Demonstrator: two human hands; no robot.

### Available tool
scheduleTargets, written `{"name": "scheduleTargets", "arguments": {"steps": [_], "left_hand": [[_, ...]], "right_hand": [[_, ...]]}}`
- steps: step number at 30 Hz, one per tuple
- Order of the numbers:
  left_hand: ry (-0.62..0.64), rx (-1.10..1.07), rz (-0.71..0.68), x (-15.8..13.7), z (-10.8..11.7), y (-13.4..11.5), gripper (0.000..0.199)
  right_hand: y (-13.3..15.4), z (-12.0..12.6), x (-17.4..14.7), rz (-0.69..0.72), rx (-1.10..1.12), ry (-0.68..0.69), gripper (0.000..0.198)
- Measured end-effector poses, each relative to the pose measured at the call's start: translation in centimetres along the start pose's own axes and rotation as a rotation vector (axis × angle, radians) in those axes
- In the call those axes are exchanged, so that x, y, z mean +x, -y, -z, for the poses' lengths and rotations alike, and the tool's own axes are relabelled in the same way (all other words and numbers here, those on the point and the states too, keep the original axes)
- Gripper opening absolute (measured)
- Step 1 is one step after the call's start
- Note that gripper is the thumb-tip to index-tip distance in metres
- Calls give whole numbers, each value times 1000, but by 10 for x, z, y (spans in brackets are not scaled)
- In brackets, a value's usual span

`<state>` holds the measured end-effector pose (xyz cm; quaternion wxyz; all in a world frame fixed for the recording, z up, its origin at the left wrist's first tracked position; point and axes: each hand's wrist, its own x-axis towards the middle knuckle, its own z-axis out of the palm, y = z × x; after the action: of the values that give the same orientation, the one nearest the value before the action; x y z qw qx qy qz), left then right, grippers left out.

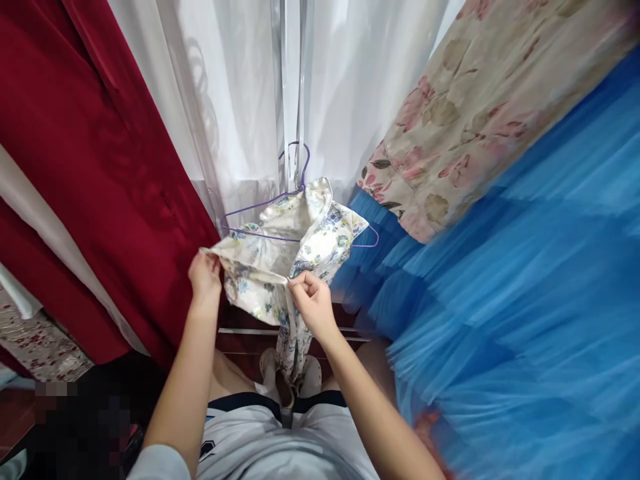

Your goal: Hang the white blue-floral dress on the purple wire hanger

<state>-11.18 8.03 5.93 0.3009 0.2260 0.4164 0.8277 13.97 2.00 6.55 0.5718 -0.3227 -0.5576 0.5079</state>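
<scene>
A white garment with a blue and green floral print (325,243) hangs partly on a purple hanger (265,201) in front of me. My left hand (205,273) is closed on the garment's left edge, pulling that side out from the hanger. At the front opening, my right hand (311,297) pinches the edge of the cloth between thumb and fingers. The garment's right shoulder lies over the hanger's right arm, while the hanger's left arm shows bare. Below my hands the lower part of the garment hangs in a narrow bunch toward my feet.
Dark red cloth (125,167) hangs on the left and white curtains (230,87) behind the hanger. At the right hang a beige flowered cloth (450,113) and a blue tulle skirt (500,320). A dark, partly blurred shape (90,427) sits at lower left.
</scene>
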Motion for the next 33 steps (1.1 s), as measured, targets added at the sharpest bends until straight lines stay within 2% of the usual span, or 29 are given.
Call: {"name": "scheduleTargets", "arguments": {"steps": [2, 5, 9, 11, 13, 16, 19, 22, 26, 28, 30, 32, 33], "left_hand": [[70, 0, 80, -33, 9, 33, 25], [266, 0, 183, -83, 1, 66, 36], [513, -37, 216, -129, -35, 67, 31], [617, -48, 202, -143, -57, 59, 27], [711, -45, 185, -154, -79, 54, 25], [832, -6, 168, -168, -110, 51, 23], [928, 59, 162, -174, -126, 52, 24], [953, 121, 145, -174, -113, 55, 24], [915, 204, 138, -183, -64, 67, 24], [901, 225, 148, -198, -41, 72, 25], [930, 234, 146, -215, -26, 71, 25], [1015, 277, 109, -231, -18, 62, 23], [1070, 316, 78, -236, -16, 55, 21]], "right_hand": [[-15, 7, -1, -37, 35, -96, 17], [-35, 45, -1, -37, 64, -317, 16], [-53, 114, -17, -28, 51, -566, 23], [-62, 132, -31, -48, 23, -604, 23], [-72, 132, -42, -85, -8, -564, 25], [-91, 107, -54, -179, -46, -394, 30], [-104, 84, -62, -244, -78, -263, 32], [-102, 87, -65, -217, -120, -297, 30], [-77, 111, -63, -116, -166, -448, 41], [-65, 113, -62, -113, -167, -358, 46], [-59, 105, -62, -181, -118, -146, 55], [-60, 92, -64, -286, -15, -2, 63], [-62, 86, -65, -335, 44, 10, 66]]}}
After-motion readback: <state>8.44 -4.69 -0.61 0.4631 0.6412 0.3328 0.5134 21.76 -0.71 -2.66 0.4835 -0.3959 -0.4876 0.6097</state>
